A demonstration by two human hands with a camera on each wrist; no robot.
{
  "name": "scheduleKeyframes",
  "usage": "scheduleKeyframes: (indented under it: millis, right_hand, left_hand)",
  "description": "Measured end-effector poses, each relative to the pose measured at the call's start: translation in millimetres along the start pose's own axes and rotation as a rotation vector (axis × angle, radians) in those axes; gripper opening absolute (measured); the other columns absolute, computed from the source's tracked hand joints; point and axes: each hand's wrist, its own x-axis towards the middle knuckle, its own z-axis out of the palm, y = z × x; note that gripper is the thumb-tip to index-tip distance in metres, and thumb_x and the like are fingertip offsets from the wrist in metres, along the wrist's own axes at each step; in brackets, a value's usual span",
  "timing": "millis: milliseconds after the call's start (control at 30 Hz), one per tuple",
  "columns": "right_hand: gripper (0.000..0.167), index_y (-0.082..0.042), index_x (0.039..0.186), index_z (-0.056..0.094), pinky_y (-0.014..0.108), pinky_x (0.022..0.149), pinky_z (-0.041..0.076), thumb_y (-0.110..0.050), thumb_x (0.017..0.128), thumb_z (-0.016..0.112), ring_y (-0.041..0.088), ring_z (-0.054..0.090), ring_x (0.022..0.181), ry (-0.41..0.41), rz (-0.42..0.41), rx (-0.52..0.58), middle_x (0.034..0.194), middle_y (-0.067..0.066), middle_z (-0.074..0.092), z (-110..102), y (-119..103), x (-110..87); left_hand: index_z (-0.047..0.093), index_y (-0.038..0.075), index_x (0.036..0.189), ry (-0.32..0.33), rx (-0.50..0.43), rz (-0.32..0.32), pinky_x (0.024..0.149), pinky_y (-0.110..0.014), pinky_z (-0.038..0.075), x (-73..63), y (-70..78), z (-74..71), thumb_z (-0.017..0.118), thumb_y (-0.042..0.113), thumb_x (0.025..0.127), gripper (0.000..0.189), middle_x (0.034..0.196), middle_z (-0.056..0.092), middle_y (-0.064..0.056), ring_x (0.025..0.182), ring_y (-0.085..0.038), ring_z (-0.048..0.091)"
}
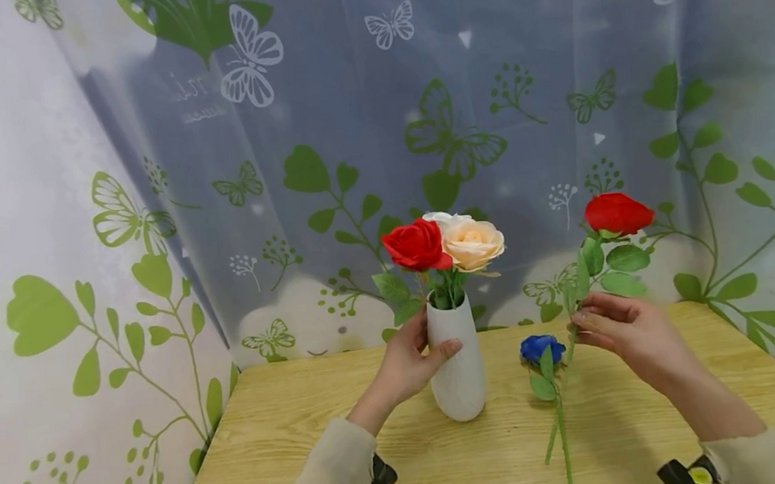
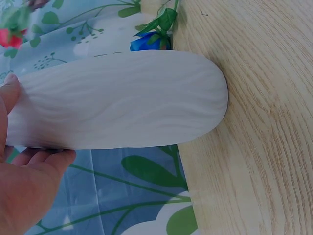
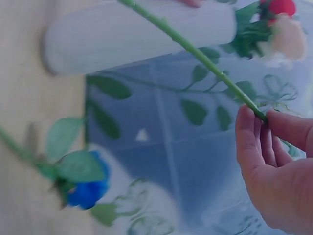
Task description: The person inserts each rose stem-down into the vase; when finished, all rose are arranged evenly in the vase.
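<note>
A tall white vase (image 1: 457,370) with a rippled surface stands upright on the table. In it are a red rose (image 1: 415,245), a peach rose (image 1: 474,244) and a white rose (image 1: 442,219) partly behind them. My left hand (image 1: 407,365) grips the vase near its neck, thumb across the front; the fingers behind it are partly hidden. To the right, my right hand (image 1: 634,332) pinches the green stem (image 3: 195,51) of another red rose (image 1: 619,214) between thumb and fingertips, bloom up, above the table. A blue rose (image 1: 541,350) lies between the vase and this hand.
The light wooden table (image 1: 318,402) ends at a curtain (image 1: 345,69) printed with green leaves and butterflies. A pale printed curtain (image 1: 47,226) also hangs along the left side. The blue rose's stem (image 1: 565,442) runs toward the table's near edge.
</note>
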Motion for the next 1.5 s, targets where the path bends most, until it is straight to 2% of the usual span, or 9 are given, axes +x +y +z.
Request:
scheduleKeyframes:
  millis: [67,167,400,533,767,967,1167,1333,1500]
  right_hand:
    - [0.025,-0.006,0.127,0.062,0.026,0.087,0.064,0.003,0.103,0.064,0.010,0.075,0.096,-0.001,-0.050,0.063,0.108,-0.004,0.070,4,-10,1.2]
    - [0.026,-0.013,0.120,0.067,0.026,0.086,0.064,0.004,0.102,0.065,0.010,0.075,0.096,0.008,-0.112,0.122,0.109,-0.004,0.071,13,-24,3.1]
    - [0.024,-0.008,0.111,0.076,0.030,0.086,0.065,0.010,0.100,0.064,0.015,0.077,0.092,0.017,-0.270,0.267,0.101,0.000,0.075,38,-52,9.7]
    - [0.025,-0.004,0.113,0.078,0.033,0.086,0.065,0.011,0.098,0.065,0.018,0.078,0.092,0.048,-0.340,0.345,0.102,0.002,0.077,50,-66,11.7]
    - [0.015,0.003,0.105,0.077,0.036,0.085,0.066,0.011,0.097,0.067,0.022,0.078,0.090,0.103,-0.458,0.410,0.096,0.007,0.079,65,-83,14.5]
    - [0.014,0.006,0.107,0.076,0.037,0.084,0.066,0.011,0.095,0.070,0.025,0.079,0.088,0.180,-0.508,0.470,0.096,0.010,0.079,72,-92,19.0]
    - [0.031,0.007,0.122,0.075,0.039,0.082,0.066,0.012,0.091,0.074,0.027,0.079,0.086,0.276,-0.504,0.582,0.096,0.012,0.079,75,-100,24.0]
    - [0.036,0.009,0.124,0.073,0.038,0.082,0.066,0.010,0.088,0.078,0.026,0.078,0.084,0.347,-0.543,0.541,0.094,0.011,0.079,81,-101,29.3]
    - [0.022,0.012,0.111,0.077,0.038,0.082,0.066,0.012,0.089,0.076,0.024,0.079,0.081,0.383,-0.592,0.455,0.087,0.010,0.080,88,-96,33.0]
  left_hand:
    - [0.026,-0.001,0.165,0.000,-0.002,0.001,0.111,-0.046,0.054,-0.2,-0.1,0.0,0.072,0.026,0.103,0.081,0.153,0.057,-0.020,0.139,-0.032,0.060]
    - [0.025,-0.001,0.165,0.000,0.001,-0.002,0.112,-0.046,0.053,-0.4,-0.2,-0.3,0.071,0.027,0.103,0.082,0.154,0.055,-0.020,0.140,-0.032,0.059]
    - [0.025,-0.001,0.165,0.005,0.014,0.004,0.111,-0.046,0.054,-0.6,1.3,-1.1,0.071,0.028,0.103,0.082,0.154,0.056,-0.020,0.139,-0.032,0.060]
    - [0.025,0.000,0.166,0.001,0.016,0.010,0.110,-0.046,0.054,-0.9,1.2,-0.5,0.071,0.028,0.104,0.082,0.154,0.055,-0.020,0.139,-0.032,0.060]
    - [0.026,0.000,0.165,0.004,0.029,0.018,0.110,-0.045,0.055,-1.2,-0.9,0.0,0.071,0.027,0.103,0.081,0.155,0.055,-0.020,0.140,-0.032,0.059]
    - [0.026,0.000,0.165,0.003,0.042,0.018,0.110,-0.044,0.054,-0.8,-1.6,-0.3,0.071,0.028,0.103,0.082,0.156,0.055,-0.019,0.140,-0.031,0.060]
    - [0.027,0.001,0.165,0.004,0.046,0.014,0.110,-0.045,0.055,0.3,-2.7,0.1,0.072,0.028,0.103,0.081,0.153,0.057,-0.018,0.138,-0.031,0.061]
    - [0.029,0.000,0.165,0.008,0.035,0.011,0.110,-0.045,0.055,0.8,-2.0,0.6,0.072,0.027,0.103,0.081,0.151,0.059,-0.019,0.137,-0.031,0.062]
    - [0.029,-0.002,0.164,0.007,0.024,0.023,0.109,-0.044,0.055,2.1,-1.7,0.7,0.072,0.025,0.103,0.080,0.149,0.060,-0.020,0.135,-0.032,0.063]
